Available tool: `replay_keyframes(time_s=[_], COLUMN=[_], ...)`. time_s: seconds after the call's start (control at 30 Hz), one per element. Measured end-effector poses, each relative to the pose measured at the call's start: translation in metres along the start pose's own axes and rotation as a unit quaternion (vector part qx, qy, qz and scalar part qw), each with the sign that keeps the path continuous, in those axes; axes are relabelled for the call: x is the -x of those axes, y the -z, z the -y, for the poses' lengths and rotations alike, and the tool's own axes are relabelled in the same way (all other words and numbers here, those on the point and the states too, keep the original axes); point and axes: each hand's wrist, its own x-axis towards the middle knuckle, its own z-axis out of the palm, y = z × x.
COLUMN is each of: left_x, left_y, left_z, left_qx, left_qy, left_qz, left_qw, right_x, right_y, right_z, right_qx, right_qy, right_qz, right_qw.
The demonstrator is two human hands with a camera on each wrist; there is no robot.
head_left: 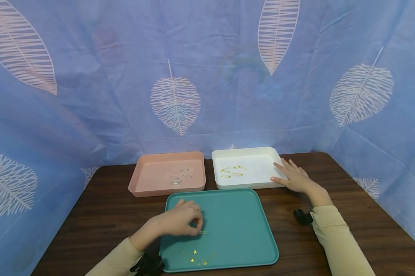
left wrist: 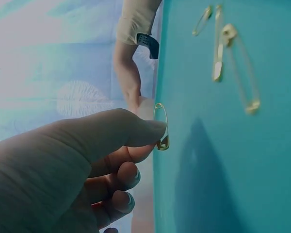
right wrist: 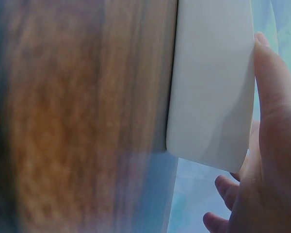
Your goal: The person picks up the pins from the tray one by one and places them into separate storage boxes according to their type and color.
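My left hand pinches a small gold safety pin between thumb and forefinger, above the teal tray. In the left wrist view the pin stands nearly upright, clasp end down. Several loose gold safety pins lie near that tray's front edge. My right hand rests on the right edge of the white tray, fingers spread and fairly straight. The right wrist view shows its thumb at the rim. Gold safety pins lie in the left half of the white tray.
A pink tray stands at the back left with several silver safety pins in it. All three trays are on a dark wooden table. A blue cloth with leaf prints hangs behind the table.
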Motion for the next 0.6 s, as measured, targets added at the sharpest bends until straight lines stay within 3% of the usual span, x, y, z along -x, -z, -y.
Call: replay_keyframes(time_s=[0.33, 0.6], left_x=[-0.026, -0.046], left_y=[0.012, 0.024], left_z=[0.002, 0.0], left_qx=[-0.009, -0.003], left_qy=[-0.023, -0.025], left_qz=[-0.04, -0.052], left_qw=[0.9989, 0.9983], right_x=[-0.001, 0.0], right_y=[-0.001, 0.001], right_z=[-0.001, 0.0], right_qx=[-0.004, -0.01], right_qy=[-0.003, -0.002], right_qz=[0.008, 0.008], right_qw=[1.0, 1.0])
